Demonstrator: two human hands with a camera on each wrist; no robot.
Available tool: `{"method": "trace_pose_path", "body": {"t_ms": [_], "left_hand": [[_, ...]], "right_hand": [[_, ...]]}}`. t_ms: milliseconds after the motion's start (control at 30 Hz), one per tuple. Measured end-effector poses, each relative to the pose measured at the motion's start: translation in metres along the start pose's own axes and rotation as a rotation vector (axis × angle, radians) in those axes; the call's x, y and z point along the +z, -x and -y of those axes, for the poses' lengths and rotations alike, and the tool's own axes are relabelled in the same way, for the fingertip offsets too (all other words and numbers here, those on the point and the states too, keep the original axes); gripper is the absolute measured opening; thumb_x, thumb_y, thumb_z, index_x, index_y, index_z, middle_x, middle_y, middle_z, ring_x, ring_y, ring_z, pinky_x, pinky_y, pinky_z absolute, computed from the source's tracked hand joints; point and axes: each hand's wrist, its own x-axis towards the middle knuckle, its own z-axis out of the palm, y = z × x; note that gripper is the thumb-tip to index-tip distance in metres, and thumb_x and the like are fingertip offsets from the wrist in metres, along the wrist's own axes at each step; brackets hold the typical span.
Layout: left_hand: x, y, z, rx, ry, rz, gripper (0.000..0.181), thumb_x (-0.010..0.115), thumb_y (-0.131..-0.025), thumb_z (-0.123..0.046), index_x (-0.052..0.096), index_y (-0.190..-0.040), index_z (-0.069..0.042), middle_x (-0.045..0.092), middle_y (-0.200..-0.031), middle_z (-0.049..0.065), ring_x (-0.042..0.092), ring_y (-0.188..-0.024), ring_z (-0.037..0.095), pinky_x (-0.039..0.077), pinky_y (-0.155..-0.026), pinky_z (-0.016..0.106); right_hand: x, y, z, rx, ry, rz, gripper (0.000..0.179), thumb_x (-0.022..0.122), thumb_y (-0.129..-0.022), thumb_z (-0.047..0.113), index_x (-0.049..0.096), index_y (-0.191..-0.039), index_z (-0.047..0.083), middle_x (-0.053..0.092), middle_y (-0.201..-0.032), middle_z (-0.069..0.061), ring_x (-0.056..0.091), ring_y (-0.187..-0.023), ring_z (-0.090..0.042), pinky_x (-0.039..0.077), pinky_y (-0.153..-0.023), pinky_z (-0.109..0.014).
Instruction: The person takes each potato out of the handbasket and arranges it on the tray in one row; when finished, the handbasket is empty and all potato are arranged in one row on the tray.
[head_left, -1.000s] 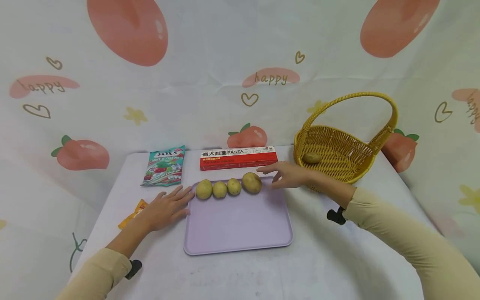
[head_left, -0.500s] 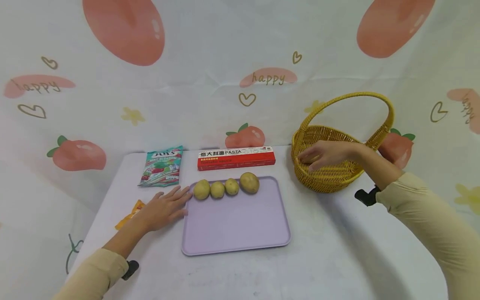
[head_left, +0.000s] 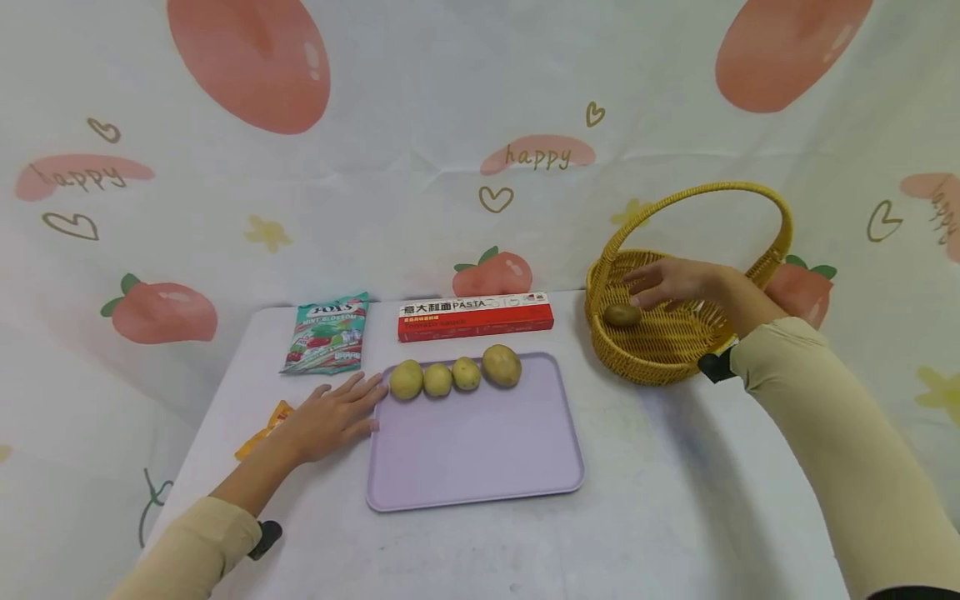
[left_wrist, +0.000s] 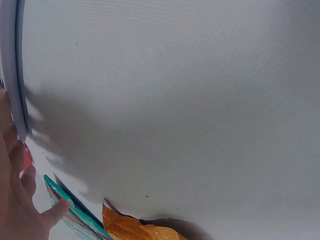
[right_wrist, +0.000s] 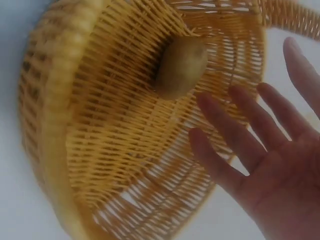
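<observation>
My right hand (head_left: pixel 670 282) hovers over the yellow wicker basket (head_left: pixel 652 371), fingers spread and holding nothing. A single potato (head_left: pixel 622 315) lies inside at the basket's left. In the right wrist view, the fingertips are near this potato (right_wrist: pixel 182 67), and no grip on it shows. Straight fingers of my left hand (head_left: pixel 330 422) touch the left rim of the lilac tray (head_left: pixel 476 450). Along the tray's far edge sits a row of several potatoes, the largest potato (head_left: pixel 501 367) at the right end.
Behind the tray lies a red and white pasta box (head_left: pixel 476 317). A green candy bag (head_left: pixel 326 335) is at the back left, and an orange packet (head_left: pixel 262 431) is partly hidden by my left forearm. The basket's tall handle (head_left: pixel 705 190) arches over its opening.
My right hand has moved from beside the largest potato on the tray to the basket, then drawn back a little, uncovering the potato inside. The left hand stays at the tray's rim.
</observation>
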Motion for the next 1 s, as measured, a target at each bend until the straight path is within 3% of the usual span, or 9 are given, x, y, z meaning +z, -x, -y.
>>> {"method": "trace_pose_path", "body": {"t_ms": [100,367,567,767,1000], "left_hand": [[0.001,0.000,0.000,0.001,0.003,-0.002,0.065,0.053,-0.100,-0.047,0.036,-0.155,-0.017,0.033,-0.160,0.009,0.026,-0.147,0.038,0.026,-0.108,0.071],[0.000,0.000,0.000,0.000,-0.004,-0.003,0.065,0.053,-0.100,-0.047,0.036,-0.155,-0.017,0.033,-0.160,0.008,0.026,-0.148,0.038,0.027,-0.108,0.071],[0.000,0.000,0.000,0.002,0.000,0.001,0.065,0.053,-0.100,-0.046,0.036,-0.155,-0.017,0.033,-0.160,0.009,0.026,-0.147,0.038,0.026,-0.108,0.071],[0.000,0.001,0.000,-0.006,-0.006,0.010,0.065,0.053,-0.101,-0.047,0.036,-0.155,-0.017,0.033,-0.160,0.009,0.026,-0.148,0.038,0.026,-0.108,0.071],[0.000,0.001,-0.001,-0.002,-0.006,0.001,0.064,0.054,-0.100,-0.045,0.037,-0.155,-0.016,0.034,-0.160,0.010,0.027,-0.147,0.038,0.027,-0.108,0.071]], "right_hand": [[0.000,-0.004,-0.007,0.027,-0.062,-0.026,0.071,0.059,-0.102,0.027,0.022,-0.155,-0.004,0.028,-0.154,-0.033,0.042,-0.135,-0.047,0.039,-0.105,-0.062],[0.010,-0.014,-0.025,0.114,-0.097,-0.096,0.073,0.056,-0.103,0.031,0.020,-0.155,-0.006,0.038,-0.148,-0.035,0.052,-0.127,-0.048,0.047,-0.101,-0.056],[0.018,-0.017,-0.033,0.147,-0.173,-0.086,0.070,0.053,-0.105,0.029,0.019,-0.156,-0.004,0.027,-0.152,-0.036,0.045,-0.131,-0.050,0.045,-0.102,-0.058],[0.025,-0.022,-0.035,0.153,-0.232,-0.091,0.067,0.051,-0.105,0.025,0.018,-0.156,-0.003,0.031,-0.150,-0.036,0.047,-0.130,-0.049,0.047,-0.100,-0.057],[0.031,-0.030,-0.028,0.186,-0.217,-0.129,0.067,0.050,-0.105,0.021,0.016,-0.154,-0.008,0.034,-0.147,-0.038,0.054,-0.124,-0.048,0.052,-0.094,-0.053]]}}
